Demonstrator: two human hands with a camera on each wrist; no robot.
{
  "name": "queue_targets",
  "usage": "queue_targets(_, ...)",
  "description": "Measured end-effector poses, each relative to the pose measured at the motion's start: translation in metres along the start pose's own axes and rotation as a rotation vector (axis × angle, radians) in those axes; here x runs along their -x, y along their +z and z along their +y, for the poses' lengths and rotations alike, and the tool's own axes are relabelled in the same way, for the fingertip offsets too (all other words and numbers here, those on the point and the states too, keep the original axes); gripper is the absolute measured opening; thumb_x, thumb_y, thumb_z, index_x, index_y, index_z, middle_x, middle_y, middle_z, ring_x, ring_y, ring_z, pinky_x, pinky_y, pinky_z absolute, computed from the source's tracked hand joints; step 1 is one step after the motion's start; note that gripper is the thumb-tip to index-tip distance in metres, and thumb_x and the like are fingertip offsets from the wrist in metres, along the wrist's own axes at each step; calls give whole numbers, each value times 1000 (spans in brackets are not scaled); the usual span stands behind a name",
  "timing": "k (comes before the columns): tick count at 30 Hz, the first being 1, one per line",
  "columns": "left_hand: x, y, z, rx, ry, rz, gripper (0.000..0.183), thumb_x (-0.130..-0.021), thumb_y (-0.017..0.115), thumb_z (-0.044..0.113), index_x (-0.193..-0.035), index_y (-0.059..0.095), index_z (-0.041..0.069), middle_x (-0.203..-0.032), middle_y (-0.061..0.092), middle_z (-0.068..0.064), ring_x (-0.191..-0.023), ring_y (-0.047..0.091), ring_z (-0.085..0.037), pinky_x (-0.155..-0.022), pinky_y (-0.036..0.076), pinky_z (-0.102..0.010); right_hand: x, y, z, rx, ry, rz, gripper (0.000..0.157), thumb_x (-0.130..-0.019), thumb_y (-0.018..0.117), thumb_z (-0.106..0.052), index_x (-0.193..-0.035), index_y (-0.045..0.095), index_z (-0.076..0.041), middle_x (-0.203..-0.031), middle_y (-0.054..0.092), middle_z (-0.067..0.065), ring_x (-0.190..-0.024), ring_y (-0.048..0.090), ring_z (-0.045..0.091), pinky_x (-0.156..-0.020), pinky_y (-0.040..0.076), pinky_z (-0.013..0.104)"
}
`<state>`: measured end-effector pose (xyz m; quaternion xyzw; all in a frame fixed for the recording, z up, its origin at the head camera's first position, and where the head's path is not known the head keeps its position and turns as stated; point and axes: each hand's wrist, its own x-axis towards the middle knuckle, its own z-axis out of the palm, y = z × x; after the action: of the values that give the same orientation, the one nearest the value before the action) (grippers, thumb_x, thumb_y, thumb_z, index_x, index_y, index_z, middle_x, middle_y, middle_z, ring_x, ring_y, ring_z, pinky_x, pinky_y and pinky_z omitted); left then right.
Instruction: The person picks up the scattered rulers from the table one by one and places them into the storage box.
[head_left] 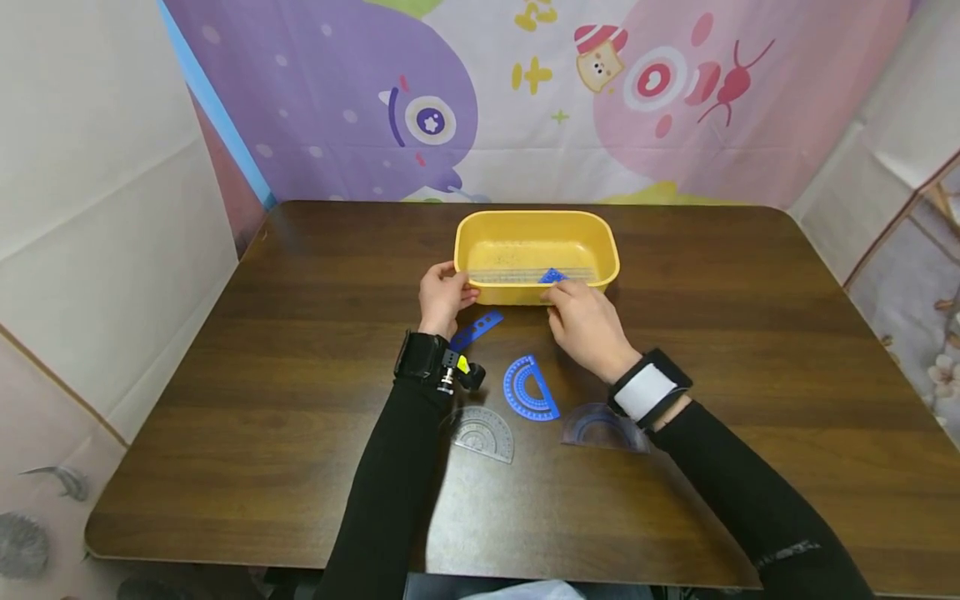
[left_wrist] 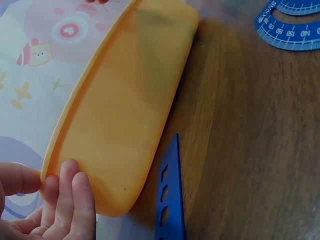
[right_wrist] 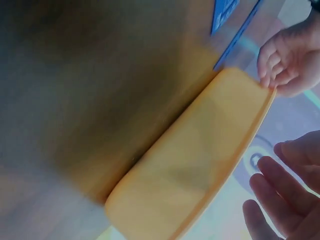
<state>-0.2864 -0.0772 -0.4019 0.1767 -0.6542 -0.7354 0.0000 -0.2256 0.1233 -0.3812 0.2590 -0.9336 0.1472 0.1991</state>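
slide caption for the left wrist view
Left hand gripping a yellow tub, blue ruler and blue protractor on the table.

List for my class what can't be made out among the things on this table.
Head view: the lower part of the blue, pointed plastic piece, hidden behind the front wall of the yellow plastic basin.
Head view: markings on the straight clear plastic ruler, too small to read.
Left wrist view: one end of the straight blue plastic ruler, cut off by the bottom edge.
Right wrist view: the basin's inside, hidden by its outer wall.

Basin [head_left: 510,295] on the table [head_left: 300,375], ruler [head_left: 477,330] just before it, three protractors [head_left: 519,397] farther in front
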Motion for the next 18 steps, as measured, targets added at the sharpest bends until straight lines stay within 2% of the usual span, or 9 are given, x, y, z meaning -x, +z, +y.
queue_targets(4, 0, 0, 1, -3, -8, 0, 41, -87, 55, 7, -127, 46, 3, -78, 55, -7, -56, 60, -10, -57, 55, -20, 8, 1, -7, -18, -9, -8, 16, -81, 61, -6, -96, 67, -4, -94, 64, 8, -91, 59, 26, -79, 49, 39)
queue_targets(8, 0, 1, 0, -4, -9, -1, 41, -87, 55, 6, -127, 46, 2, -78, 55, -7, -56, 60, -10, -57, 55, -20, 18, 3, -14, -27, 8, -53, 17, -82, 61, -8, -97, 66, -4, -96, 63, 8, -92, 58, 25, -79, 50, 38)
queue_targets(14, 0, 0, -1, 14, 9, 0, 43, -87, 54, 6, -129, 45, 1, -76, 54, -7, -55, 60, -11, -57, 55, -21, 31, 6, -29, -22, 56, -191, 22, -82, 62, -13, -101, 65, -3, -97, 62, 9, -89, 59, 23, -74, 52, 37)
queue_targets(18, 0, 0, -1, 10, 5, 2, 43, -87, 54, 6, -129, 45, 2, -75, 54, -7, -56, 61, -12, -59, 56, -22, 37, 8, -36, -34, 64, -311, 35, -80, 67, -27, -105, 64, -4, -95, 62, 8, -86, 59, 20, -71, 53, 35)
